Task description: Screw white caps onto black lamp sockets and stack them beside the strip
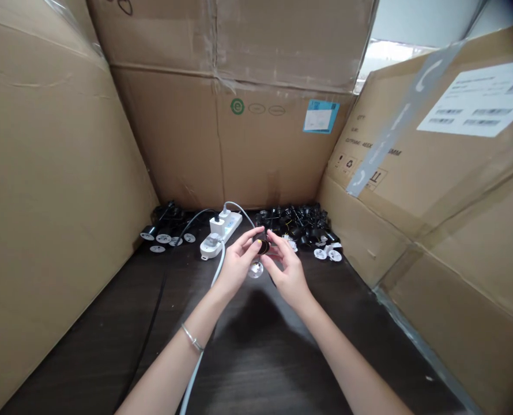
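Both my hands are raised over the dark tabletop, holding a small round black fitting point(263, 246) between the fingertips. My left hand point(238, 264) pinches it from one side and my right hand point(286, 268) from the other. A clear round piece point(255, 269) sits just below it, partly hidden by my fingers. I cannot tell whether the two pieces are joined. Just behind my left hand lies a white power strip point(222, 232) with plugs in its sockets.
Black fittings with thin wires lie heaped at the back right point(293, 223), and more sit at the back left point(165, 222). White discs point(328, 253) lie near the right heap. Cardboard panels point(57, 173) wall the dark table point(87, 340). White and black cables cross it.
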Available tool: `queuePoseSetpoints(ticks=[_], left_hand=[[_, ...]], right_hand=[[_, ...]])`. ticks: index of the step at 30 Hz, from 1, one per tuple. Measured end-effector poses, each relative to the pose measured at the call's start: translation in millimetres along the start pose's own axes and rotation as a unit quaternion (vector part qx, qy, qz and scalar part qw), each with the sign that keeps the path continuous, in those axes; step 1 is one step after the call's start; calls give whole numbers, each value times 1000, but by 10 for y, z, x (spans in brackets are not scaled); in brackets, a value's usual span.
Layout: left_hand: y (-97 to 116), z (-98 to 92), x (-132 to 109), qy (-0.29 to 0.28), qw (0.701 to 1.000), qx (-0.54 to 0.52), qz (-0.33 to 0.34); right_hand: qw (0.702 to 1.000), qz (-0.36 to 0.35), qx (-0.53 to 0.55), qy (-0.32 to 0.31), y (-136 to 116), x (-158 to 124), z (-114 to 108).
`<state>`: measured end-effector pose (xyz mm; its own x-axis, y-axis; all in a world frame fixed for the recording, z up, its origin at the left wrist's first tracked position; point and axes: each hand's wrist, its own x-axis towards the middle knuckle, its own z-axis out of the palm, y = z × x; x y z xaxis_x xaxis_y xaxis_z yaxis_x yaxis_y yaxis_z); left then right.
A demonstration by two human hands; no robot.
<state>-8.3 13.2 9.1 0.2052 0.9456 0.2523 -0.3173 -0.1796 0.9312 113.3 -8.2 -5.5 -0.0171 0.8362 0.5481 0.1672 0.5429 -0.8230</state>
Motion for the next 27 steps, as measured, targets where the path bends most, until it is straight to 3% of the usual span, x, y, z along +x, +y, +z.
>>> queuePoseSetpoints(ticks=[5, 9, 11, 18, 27], left_hand=[[16, -60, 35, 37, 996, -84, -22], [63, -89, 54, 64, 990, -123, -24], [85, -98, 56, 62, 989, -136, -22], [125, -80, 45, 39, 988, -142, -45], [100, -27, 7, 44, 993, -82, -74]], right_hand=[[998, 52, -9, 15, 30, -61, 44], [977, 178, 109, -48, 108, -72, 99], [968, 190, 152, -67, 131, -75, 137], [992, 86, 92, -3, 41, -99, 184], [995, -34, -93, 3, -19, -140, 145]])
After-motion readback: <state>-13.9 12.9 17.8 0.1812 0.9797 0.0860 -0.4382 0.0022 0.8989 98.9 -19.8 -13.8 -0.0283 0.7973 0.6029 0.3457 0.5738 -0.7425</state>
